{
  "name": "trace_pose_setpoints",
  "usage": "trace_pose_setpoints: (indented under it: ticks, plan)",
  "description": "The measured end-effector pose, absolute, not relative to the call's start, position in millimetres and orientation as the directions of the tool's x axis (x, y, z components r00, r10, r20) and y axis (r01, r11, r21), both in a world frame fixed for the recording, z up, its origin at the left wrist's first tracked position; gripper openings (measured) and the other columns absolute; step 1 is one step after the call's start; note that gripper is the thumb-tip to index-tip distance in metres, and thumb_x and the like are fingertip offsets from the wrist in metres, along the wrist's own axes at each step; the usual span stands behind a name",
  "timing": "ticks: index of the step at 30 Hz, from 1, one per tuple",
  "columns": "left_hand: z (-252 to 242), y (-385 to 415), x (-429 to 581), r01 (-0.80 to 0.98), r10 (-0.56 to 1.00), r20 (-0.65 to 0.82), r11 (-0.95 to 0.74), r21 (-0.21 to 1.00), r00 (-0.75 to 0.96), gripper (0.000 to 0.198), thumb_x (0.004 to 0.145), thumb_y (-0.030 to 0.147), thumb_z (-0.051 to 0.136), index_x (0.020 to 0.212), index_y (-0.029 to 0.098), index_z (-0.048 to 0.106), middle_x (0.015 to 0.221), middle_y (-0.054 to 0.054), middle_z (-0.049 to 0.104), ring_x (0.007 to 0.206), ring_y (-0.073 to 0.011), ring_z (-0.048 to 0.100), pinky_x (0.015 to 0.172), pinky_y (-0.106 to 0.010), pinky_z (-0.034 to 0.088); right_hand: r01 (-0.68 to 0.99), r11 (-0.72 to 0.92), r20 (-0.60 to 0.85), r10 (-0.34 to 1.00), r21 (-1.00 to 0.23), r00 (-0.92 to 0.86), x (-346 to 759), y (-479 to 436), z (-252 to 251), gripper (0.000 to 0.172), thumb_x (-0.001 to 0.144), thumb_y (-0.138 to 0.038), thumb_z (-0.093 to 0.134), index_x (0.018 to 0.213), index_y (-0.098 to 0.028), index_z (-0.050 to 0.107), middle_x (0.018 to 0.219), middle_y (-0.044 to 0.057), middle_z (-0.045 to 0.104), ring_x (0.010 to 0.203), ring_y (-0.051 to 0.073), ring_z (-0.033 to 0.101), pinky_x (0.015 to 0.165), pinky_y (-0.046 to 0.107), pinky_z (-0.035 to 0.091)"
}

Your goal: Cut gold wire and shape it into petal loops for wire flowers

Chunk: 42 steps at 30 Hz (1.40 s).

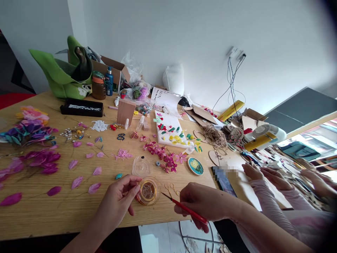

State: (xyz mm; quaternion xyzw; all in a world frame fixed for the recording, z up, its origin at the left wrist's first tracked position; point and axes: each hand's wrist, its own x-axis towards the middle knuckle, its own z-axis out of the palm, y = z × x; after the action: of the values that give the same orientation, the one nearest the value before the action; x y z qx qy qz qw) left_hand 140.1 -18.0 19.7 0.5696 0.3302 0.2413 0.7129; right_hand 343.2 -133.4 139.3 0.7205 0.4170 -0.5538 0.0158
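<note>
My left hand [119, 198] rests on the wooden table [39, 214] near its front edge, fingertips pinched against a small round spool of gold wire [149, 191]. My right hand [201, 203] is closed around a thin red-handled tool [184, 208] whose dark tip points left toward the spool. A clear plastic lid [141, 166] lies just behind the spool. Small gold wire loops [172, 189] lie between my hands.
Pink and purple petals [76, 182], pink flowers [163, 154], a white canvas [170, 131], a round painted disc [195, 166], a phone [223, 181], a black tray [82, 107] and a green bag [63, 75] crowd the table. Another person's hands [265, 174] work at the right.
</note>
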Motion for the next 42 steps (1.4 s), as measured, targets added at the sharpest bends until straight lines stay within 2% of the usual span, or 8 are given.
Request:
trace_pose_setpoints:
  ticks: [3,7,12,18,25,28,36,42]
  plan:
    - [23,-17,138,0.021,0.73,-0.195,0.241,0.97,0.655,0.036,0.076,0.043,0.063,0.099,0.016,0.062,0.073,-0.002,0.062,0.061,-0.0156,0.058,0.034,-0.021,0.049,0.533,-0.68,-0.737,0.66,-0.504,0.146,344,-144,141,0.039,0.082,-0.053,0.057,0.069,-0.017,0.053,0.054,-0.002,0.058,0.042,0.007,0.05,0.043,0.018,0.036]
    - [34,-22,136,0.038,0.711,-0.2,0.237,0.971,0.675,0.037,0.075,0.046,0.063,0.098,0.017,0.063,0.071,-0.001,0.062,0.055,-0.0141,0.057,0.034,-0.021,0.048,0.423,-0.595,-0.494,0.804,-0.684,0.332,331,-154,139,0.031,0.068,-0.038,0.076,0.075,-0.017,0.054,0.066,-0.002,0.06,0.055,0.008,0.05,0.048,0.019,0.036]
    - [47,-35,136,0.069,0.659,-0.215,0.24,0.968,0.721,0.041,0.074,0.051,0.062,0.096,0.017,0.063,0.066,0.0,0.061,0.049,-0.0131,0.055,0.035,-0.022,0.048,0.327,-0.488,-0.315,0.83,-0.809,0.46,307,-160,128,0.025,0.072,-0.034,0.072,0.083,-0.017,0.056,0.087,0.004,0.067,0.067,0.012,0.055,0.059,0.024,0.044]
    - [49,-45,136,0.117,0.623,-0.234,0.224,0.968,0.746,0.04,0.075,0.051,0.06,0.096,0.017,0.062,0.065,0.002,0.061,0.036,-0.0061,0.048,0.037,-0.019,0.043,0.128,-0.425,-0.328,0.828,-0.896,0.455,297,-167,109,0.023,0.071,-0.026,0.071,0.079,-0.018,0.051,0.08,0.002,0.067,0.063,0.011,0.056,0.056,0.024,0.045]
    - [38,-59,141,0.111,0.624,-0.215,0.201,0.973,0.751,0.035,0.077,0.05,0.06,0.094,0.019,0.064,0.064,0.001,0.061,0.039,-0.0086,0.051,0.036,-0.02,0.047,0.012,-0.394,-0.34,0.81,-0.919,0.478,289,-182,96,0.025,0.067,-0.02,0.072,0.073,-0.018,0.048,0.067,-0.004,0.058,0.055,0.008,0.05,0.05,0.021,0.041]
    - [29,-64,141,0.106,0.611,-0.199,0.187,0.977,0.766,0.037,0.076,0.05,0.061,0.1,0.022,0.065,0.072,-0.002,0.063,0.056,-0.0157,0.062,0.035,-0.02,0.048,-0.047,-0.388,-0.358,0.788,-0.92,0.501,291,-195,90,0.028,0.066,-0.025,0.074,0.072,-0.018,0.047,0.065,-0.005,0.058,0.053,0.008,0.05,0.049,0.021,0.041]
    - [37,-70,135,0.121,0.666,-0.218,0.19,0.974,0.713,0.034,0.075,0.047,0.061,0.1,0.024,0.067,0.079,-0.003,0.061,0.062,-0.016,0.061,0.034,-0.017,0.044,-0.02,-0.368,-0.237,0.556,-0.93,0.796,343,-236,80,0.035,0.063,-0.039,0.076,0.075,-0.019,0.049,0.063,-0.005,0.054,0.05,0.009,0.048,0.046,0.021,0.032]
    - [33,-69,132,0.149,0.658,-0.242,0.195,0.969,0.713,0.036,0.073,0.049,0.063,0.099,0.024,0.068,0.072,-0.001,0.061,0.06,-0.0156,0.058,0.034,-0.017,0.042,-0.053,-0.395,-0.267,0.51,-0.917,0.818,378,-251,56,0.04,0.062,-0.04,0.076,0.077,-0.019,0.046,0.062,-0.004,0.052,0.049,0.008,0.046,0.044,0.02,0.026]
